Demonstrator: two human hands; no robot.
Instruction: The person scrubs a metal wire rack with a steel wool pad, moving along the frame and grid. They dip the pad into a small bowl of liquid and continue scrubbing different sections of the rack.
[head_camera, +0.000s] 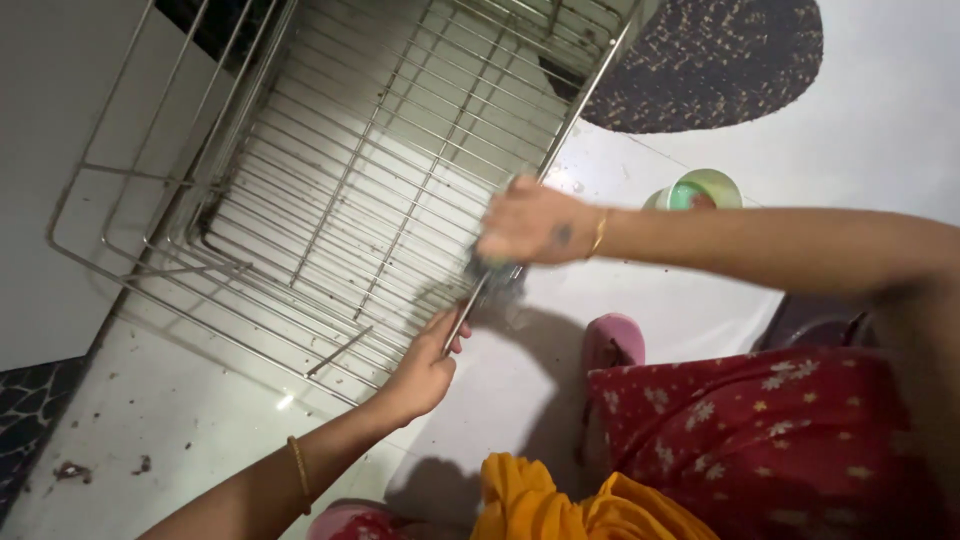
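Hands are both working on the near edge of a wire rack (380, 170), which is lying flat on the floor (180, 410) and stretching away from them toward the upper left. Left hand (425, 365) is curling loosely around the rack's front rail from below. Right hand (530, 225), higher along the same rail, is closing on a dark scrubbing pad (492, 272) and pressing it against the wire. Beyond the right hand, a small green cup (700, 190) is sitting on the floor beside a dark mat (720, 60).
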